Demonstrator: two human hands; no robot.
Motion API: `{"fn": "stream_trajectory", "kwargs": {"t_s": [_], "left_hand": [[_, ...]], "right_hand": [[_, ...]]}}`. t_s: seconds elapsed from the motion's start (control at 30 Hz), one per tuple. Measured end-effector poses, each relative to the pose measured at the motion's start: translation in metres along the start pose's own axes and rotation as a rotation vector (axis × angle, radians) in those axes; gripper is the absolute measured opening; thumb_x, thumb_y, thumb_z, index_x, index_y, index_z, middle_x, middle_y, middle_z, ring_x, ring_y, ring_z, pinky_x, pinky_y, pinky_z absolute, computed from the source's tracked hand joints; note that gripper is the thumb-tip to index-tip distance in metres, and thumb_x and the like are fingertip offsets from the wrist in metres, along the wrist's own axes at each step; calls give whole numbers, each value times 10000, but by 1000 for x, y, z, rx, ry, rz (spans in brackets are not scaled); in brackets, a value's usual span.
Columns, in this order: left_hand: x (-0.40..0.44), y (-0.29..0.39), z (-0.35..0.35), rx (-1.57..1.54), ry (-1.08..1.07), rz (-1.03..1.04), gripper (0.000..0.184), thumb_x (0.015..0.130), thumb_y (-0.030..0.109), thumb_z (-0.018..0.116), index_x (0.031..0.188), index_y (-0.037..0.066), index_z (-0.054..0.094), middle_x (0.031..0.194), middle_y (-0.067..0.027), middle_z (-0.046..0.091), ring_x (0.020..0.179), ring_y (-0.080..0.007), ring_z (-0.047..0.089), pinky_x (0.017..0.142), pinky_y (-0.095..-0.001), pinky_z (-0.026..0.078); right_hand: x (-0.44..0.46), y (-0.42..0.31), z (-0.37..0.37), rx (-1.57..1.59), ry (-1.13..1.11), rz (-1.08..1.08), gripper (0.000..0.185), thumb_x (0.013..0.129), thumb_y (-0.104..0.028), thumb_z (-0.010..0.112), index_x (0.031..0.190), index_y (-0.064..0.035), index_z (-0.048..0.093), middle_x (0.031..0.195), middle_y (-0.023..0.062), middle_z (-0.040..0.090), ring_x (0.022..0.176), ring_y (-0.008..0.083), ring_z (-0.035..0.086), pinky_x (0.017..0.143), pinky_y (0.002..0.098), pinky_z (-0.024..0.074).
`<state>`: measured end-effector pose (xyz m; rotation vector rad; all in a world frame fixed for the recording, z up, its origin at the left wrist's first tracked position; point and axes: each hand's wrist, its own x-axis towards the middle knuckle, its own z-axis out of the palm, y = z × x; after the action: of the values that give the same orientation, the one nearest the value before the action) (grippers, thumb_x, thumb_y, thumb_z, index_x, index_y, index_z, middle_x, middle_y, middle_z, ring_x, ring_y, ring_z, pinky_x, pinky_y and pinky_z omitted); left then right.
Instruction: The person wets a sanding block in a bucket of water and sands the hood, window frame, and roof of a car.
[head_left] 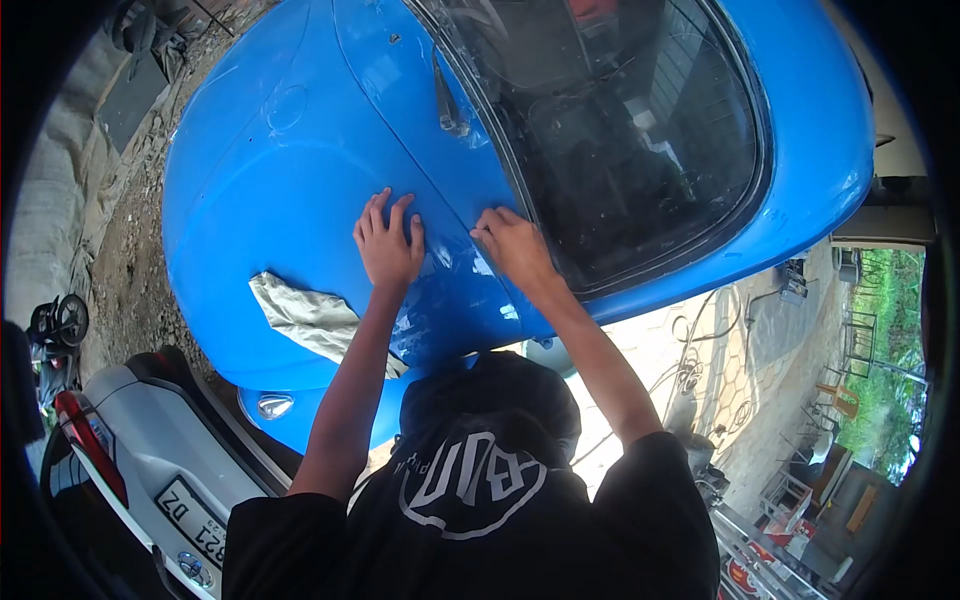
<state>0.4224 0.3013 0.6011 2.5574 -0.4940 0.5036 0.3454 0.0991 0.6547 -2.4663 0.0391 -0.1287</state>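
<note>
My left hand (390, 243) rests on the blue hood (285, 190) of a rounded car, fingers spread and slightly bent, with nothing in its grasp. To its right, my right hand (512, 245) is against the blue panel between the hood seam and the lower corner of the windshield (640, 140). Its fingers are curled and pressed together at the tips; whatever they may hold is too small or hidden to make out. A pale crumpled cloth (305, 318) lies on the hood, to the left of my left forearm and partly behind it.
A wiper arm (448, 105) sits at the windshield's base. Close by on the lower left is a silver car (185, 450). Cables (690, 365) lie on the paved floor at right, with a wooden chair (840, 400) and assorted clutter beyond.
</note>
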Motion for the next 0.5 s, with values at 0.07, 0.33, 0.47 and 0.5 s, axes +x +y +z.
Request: {"fn": "stream_trajectory", "kwargs": {"t_s": [0.07,0.33,0.47,0.5], "left_hand": [[-1,-1,1,9,-6,-3,313,963,300,574,1258,212,631,1397,-84,532,1353,-312,457,1108,-490,323],[-1,-3,3,-23,6,4,303,956,286,581,1240,199,643,1392,-86,538,1343,-308,469,1098,-480,333],[-1,-2,1,-22,-2,-8,304,948,275,590,1237,197,645,1392,-85,537,1342,-308,469,1098,-477,333],[1,-3,1,-17,-3,-11,304,946,273,592,1235,197,644,1391,-85,537,1341,-308,470,1097,-477,333]], "right_hand": [[38,-3,18,39,84,-59,196,942,-217,678,956,-42,591,911,180,645,825,438,668,723,521,545],[130,-10,47,-60,184,-98,189,941,-209,675,958,-38,596,959,201,665,844,456,675,728,519,558],[48,7,25,44,144,-136,179,949,-210,673,941,-47,597,918,170,647,820,431,673,698,511,556],[21,10,19,3,125,-112,180,949,-211,674,938,-50,594,908,163,640,803,426,672,685,507,555]]}}
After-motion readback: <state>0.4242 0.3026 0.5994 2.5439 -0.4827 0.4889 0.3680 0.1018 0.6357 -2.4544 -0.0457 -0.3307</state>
